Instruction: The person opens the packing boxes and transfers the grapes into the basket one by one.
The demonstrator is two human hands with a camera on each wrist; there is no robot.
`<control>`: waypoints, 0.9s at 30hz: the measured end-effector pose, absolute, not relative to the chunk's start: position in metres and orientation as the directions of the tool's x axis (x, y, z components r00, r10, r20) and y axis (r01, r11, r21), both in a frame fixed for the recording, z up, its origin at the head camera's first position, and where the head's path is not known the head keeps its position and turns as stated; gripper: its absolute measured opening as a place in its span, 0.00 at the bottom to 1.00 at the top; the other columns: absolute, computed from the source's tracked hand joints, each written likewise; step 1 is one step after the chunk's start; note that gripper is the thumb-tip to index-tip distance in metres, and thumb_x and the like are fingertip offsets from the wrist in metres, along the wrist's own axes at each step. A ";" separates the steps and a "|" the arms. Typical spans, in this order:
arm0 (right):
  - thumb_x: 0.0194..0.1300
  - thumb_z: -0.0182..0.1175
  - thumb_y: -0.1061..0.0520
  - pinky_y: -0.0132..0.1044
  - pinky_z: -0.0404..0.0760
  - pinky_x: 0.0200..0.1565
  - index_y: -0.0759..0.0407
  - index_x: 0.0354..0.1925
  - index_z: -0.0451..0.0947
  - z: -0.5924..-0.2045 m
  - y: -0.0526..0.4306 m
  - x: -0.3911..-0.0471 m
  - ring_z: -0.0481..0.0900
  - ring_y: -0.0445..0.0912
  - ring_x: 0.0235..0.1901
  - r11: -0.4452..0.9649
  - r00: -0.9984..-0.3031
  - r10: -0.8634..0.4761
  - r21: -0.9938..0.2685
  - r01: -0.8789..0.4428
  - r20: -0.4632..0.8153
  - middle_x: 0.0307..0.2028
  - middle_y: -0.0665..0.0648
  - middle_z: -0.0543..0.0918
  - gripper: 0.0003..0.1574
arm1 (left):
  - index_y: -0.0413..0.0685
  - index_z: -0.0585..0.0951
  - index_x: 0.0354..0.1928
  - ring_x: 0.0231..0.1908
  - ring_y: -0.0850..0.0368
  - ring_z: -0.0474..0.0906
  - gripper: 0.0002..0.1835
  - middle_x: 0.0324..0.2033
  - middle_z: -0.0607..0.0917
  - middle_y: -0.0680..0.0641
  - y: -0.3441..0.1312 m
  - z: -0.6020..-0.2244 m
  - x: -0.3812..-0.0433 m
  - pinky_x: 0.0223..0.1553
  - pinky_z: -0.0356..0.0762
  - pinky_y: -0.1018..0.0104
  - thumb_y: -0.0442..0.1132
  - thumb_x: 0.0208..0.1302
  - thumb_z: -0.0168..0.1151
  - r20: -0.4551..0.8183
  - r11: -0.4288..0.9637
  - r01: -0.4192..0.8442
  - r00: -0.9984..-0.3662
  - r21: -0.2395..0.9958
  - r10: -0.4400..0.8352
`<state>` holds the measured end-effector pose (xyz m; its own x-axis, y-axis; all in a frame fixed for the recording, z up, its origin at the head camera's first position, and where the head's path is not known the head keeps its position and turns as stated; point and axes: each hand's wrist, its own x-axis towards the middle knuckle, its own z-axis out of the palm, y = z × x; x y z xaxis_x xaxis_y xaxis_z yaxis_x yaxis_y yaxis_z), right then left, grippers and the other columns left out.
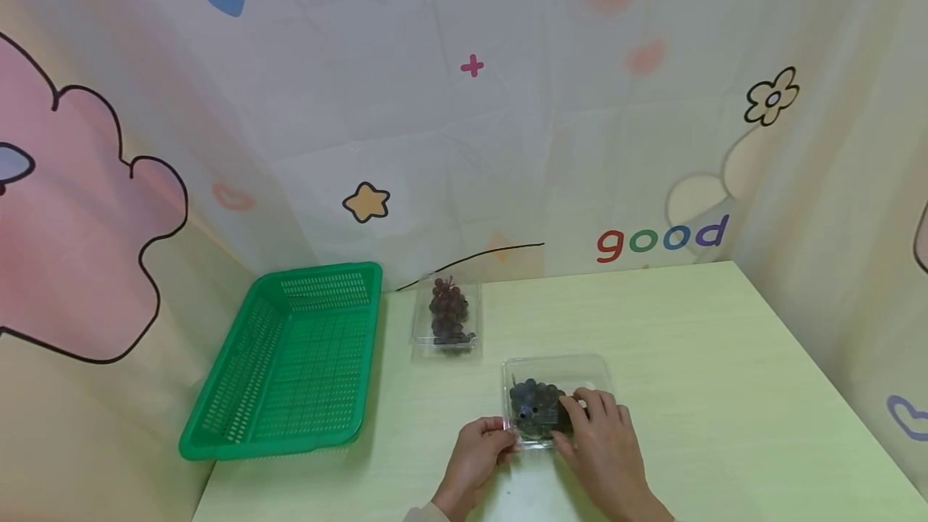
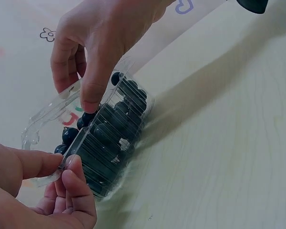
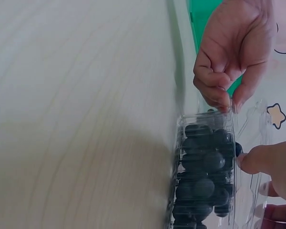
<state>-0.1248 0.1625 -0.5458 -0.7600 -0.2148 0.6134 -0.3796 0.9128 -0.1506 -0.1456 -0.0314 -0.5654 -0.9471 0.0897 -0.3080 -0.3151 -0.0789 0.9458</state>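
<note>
L hand (image 1: 478, 451) pinching clr box (image 1: 593, 370) edge, R hand (image 1: 603, 448) touching dk grapes (image 1: 533, 399) inside, grip unclear

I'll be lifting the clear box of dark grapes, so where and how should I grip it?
I'd probably grip the clear box by its lower walls, one hand from the left, one from the right: the dark grapes rest within them, whereas the clear flap opens outward and looks thin.

On my head view, the left grip (image 1: 478, 453) pinched a clear box (image 1: 576, 373) of dark grapes (image 1: 532, 403); the right grip (image 1: 603, 445) touched them. Beyond the left grip stood another box (image 1: 421, 321); leftward sat a green basket (image 1: 312, 361).
</note>
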 end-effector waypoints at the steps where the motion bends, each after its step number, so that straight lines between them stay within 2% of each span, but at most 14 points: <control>1: 0.41 0.84 0.52 0.50 0.75 0.41 0.63 0.48 0.84 -0.546 0.164 -0.125 0.76 0.58 0.45 0.912 -0.758 -0.216 -0.149 -0.382 0.616 0.46 0.61 0.80 0.35 | 0.29 0.79 0.43 0.28 0.62 0.82 0.07 0.31 0.85 0.48 -0.031 -0.566 -0.146 0.32 0.77 0.70 0.27 0.66 0.64 -0.311 -0.071 -0.317 -0.947 0.946 0.085; 16: 0.44 0.82 0.50 0.51 0.74 0.39 0.63 0.48 0.84 -0.549 0.175 -0.124 0.76 0.59 0.46 0.898 -0.721 -0.223 -0.150 -0.414 0.656 0.46 0.61 0.80 0.34 | 0.31 0.81 0.42 0.28 0.62 0.81 0.07 0.30 0.85 0.48 -0.032 -0.564 -0.146 0.32 0.76 0.70 0.28 0.66 0.65 -0.326 -0.042 -0.330 -0.941 0.943 0.090; 21: 0.45 0.82 0.49 0.52 0.75 0.40 0.62 0.49 0.84 -0.550 0.178 -0.124 0.76 0.59 0.46 0.902 -0.743 -0.215 -0.162 -0.399 0.634 0.47 0.61 0.80 0.34 | 0.31 0.81 0.42 0.28 0.62 0.82 0.07 0.31 0.86 0.47 -0.032 -0.561 -0.146 0.32 0.76 0.70 0.28 0.66 0.65 -0.326 -0.045 -0.331 -0.940 0.943 0.097; 27: 0.42 0.85 0.51 0.53 0.76 0.41 0.60 0.49 0.85 -0.548 0.180 -0.121 0.76 0.59 0.47 0.916 -0.779 -0.198 -0.170 -0.363 0.595 0.47 0.61 0.80 0.36 | 0.32 0.81 0.43 0.29 0.62 0.82 0.07 0.31 0.86 0.47 -0.033 -0.559 -0.145 0.33 0.77 0.70 0.29 0.66 0.66 -0.334 -0.043 -0.340 -0.937 0.939 0.103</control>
